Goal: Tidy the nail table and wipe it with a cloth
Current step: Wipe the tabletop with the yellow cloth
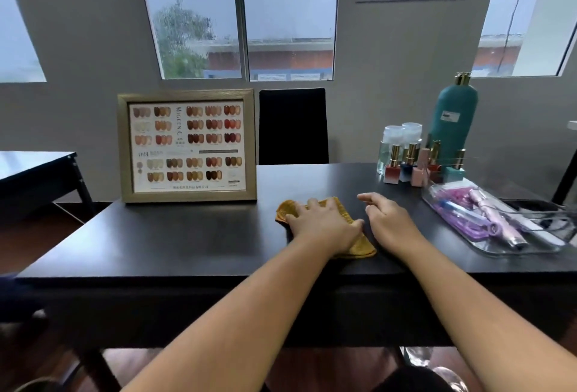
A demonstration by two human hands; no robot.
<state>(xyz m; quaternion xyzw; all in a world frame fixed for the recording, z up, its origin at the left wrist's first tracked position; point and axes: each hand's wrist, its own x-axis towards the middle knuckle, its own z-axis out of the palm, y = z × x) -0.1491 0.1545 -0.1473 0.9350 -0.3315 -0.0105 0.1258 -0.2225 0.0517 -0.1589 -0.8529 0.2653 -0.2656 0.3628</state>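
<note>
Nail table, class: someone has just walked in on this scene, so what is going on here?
A person is wiping the dark table. The left hand presses flat on a yellow cloth near the middle; the right hand rests open beside it. A framed colour chart stands at the back left. Polish bottles and a clear tray of tools sit at the right.

On the table [187,235], the frame [187,145] stands at the back edge toward the left corner, and the chair [293,126] stands behind that edge at the middle. The cloth [359,246] lies mid-table under the left hand [324,223], with the right hand [388,220] just beside it on the right. At the back right corner stand the bottles [412,163], with the tray [499,245] before them along the right edge, tools [487,220] lying in it.
</note>
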